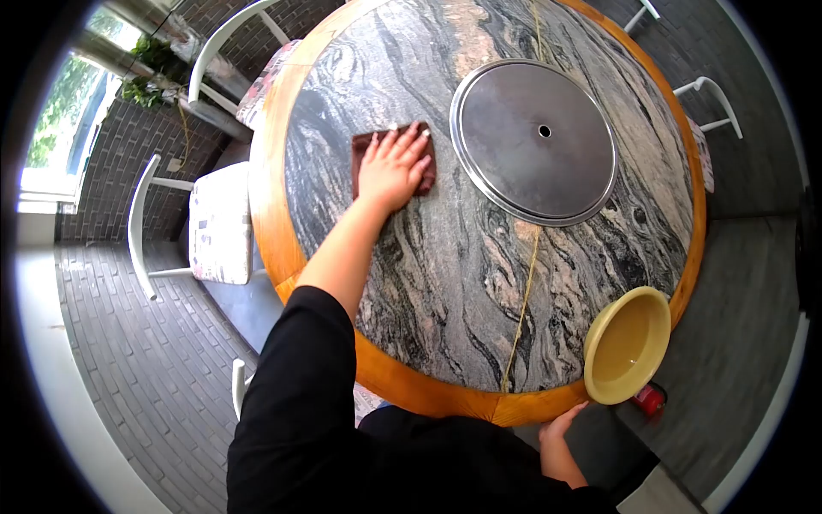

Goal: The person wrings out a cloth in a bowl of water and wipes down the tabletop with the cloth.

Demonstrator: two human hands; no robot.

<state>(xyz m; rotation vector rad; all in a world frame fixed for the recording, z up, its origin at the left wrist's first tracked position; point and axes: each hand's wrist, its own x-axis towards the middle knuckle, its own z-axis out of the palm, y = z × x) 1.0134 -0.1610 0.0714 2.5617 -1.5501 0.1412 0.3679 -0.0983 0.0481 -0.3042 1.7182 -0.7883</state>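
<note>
left hand spread flat on one brown cloth — right hand, grip unclear

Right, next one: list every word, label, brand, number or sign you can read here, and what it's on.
None can be read.
Label on the red fire extinguisher: too small and blurred.
Print on the chair seat: too blurred to tell lettering from pattern.

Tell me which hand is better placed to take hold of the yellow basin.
The right hand, I'd judge: it sits by the table's wooden edge, close to the basin, while the left hand is spread on the brown cloth, farther away.
</note>
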